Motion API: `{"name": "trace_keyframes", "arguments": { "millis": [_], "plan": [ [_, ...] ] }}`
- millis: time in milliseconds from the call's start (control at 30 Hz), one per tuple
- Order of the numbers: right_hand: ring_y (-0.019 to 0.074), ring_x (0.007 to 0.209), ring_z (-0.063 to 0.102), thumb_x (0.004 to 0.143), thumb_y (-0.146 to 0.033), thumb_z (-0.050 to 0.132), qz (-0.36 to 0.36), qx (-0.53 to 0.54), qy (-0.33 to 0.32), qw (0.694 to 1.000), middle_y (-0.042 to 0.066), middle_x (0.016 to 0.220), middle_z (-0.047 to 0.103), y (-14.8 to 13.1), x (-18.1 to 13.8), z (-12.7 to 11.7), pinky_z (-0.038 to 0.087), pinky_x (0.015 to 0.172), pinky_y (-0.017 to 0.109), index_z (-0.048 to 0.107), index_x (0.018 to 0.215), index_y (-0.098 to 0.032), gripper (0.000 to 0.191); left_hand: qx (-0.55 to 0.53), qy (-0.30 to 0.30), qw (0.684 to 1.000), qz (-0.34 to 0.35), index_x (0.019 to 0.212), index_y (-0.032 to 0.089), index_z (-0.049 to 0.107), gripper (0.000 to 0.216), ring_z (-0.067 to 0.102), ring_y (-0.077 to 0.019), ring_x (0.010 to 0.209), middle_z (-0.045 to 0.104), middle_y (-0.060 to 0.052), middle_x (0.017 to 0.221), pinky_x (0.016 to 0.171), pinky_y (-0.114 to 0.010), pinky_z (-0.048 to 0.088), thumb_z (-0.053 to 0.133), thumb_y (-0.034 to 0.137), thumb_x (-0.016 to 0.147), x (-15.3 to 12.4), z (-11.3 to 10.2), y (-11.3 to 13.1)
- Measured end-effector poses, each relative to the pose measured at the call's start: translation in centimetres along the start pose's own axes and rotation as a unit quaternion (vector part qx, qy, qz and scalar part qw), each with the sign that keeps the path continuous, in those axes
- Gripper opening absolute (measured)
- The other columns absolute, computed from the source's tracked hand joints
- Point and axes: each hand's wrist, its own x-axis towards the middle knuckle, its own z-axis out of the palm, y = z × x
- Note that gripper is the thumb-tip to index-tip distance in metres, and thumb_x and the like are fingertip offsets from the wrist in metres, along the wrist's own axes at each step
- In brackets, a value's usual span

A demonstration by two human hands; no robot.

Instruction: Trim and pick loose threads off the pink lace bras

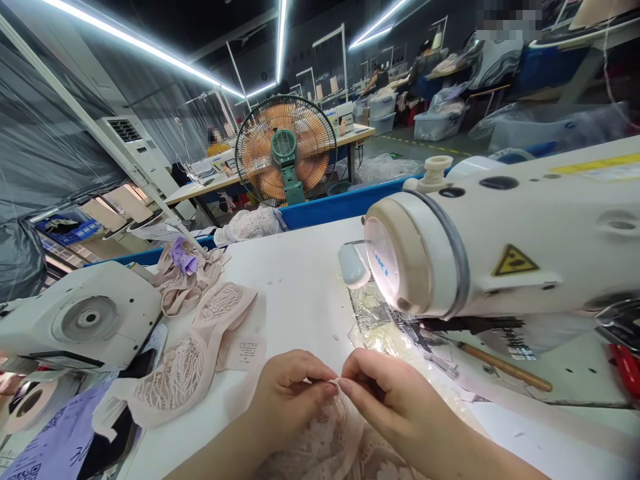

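My left hand (295, 390) and my right hand (383, 393) meet low in the middle of the view, above the white table (300, 300). Both are closed in a pinch, with fingertips almost touching, on the edge of a pale pink lace garment (325, 437). Its body hangs below my fingers and runs out of the bottom of the view. Left of my left hand, a pale pink lace bra (175, 373) lies spread on the table, a white printed label (245, 352) beside its band.
A sewing machine (500, 240) with a lit end stands close on the right, a wooden-handled tool (505, 367) beneath it. Another machine head (90, 317) is at the left, near purple printed paper (57, 430). More garments (185, 273) lie behind. A fan (285, 150) stands beyond the table.
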Motion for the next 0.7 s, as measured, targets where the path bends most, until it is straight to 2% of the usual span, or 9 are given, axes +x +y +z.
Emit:
{"name": "trace_keyframes", "arguments": {
  "millis": [233, 433, 700],
  "plan": [
    [0.0112, 0.049, 0.039, 0.079, -0.023, 0.039, -0.008, 0.001, 0.007, 1.0, -0.004, 0.052, 0.043, 0.07, 0.04, 0.08, 0.031, 0.047, 0.021, 0.044, 0.062, -0.019, 0.018, 0.006, -0.005, 1.0, 0.001, 0.074, 0.015, 0.068, 0.007, 0.058, -0.0109, 0.053, 0.064, -0.004, 0.061, 0.051, -0.02, 0.047, 0.065, 0.011, 0.07, -0.07, -0.07, -0.04],
    [0.0096, 0.046, 0.037, 0.075, -0.021, 0.041, -0.01, 0.002, 0.015, 1.0, -0.006, 0.05, 0.038, 0.23, 0.06, 0.4, 0.029, 0.044, 0.019, 0.041, 0.059, -0.019, 0.015, 0.039, -0.016, 0.999, 0.034, 0.074, 0.014, 0.067, 0.005, 0.058, -0.0119, 0.055, 0.064, -0.005, 0.061, 0.053, -0.021, 0.047, 0.064, 0.012, 0.071, -0.08, -0.13, 0.03],
    [0.0093, 0.047, 0.038, 0.078, -0.02, 0.041, -0.023, -0.01, 0.017, 1.0, -0.005, 0.051, 0.039, 0.4, -0.17, 0.59, 0.03, 0.044, 0.019, 0.039, 0.059, -0.02, 0.019, 0.046, -0.018, 0.998, 0.04, 0.069, 0.013, 0.064, 0.004, 0.053, -0.0099, 0.052, 0.06, -0.003, 0.057, 0.051, -0.02, 0.043, 0.061, 0.013, 0.072, 0.12, 0.08, 0.31]
  ]
}}
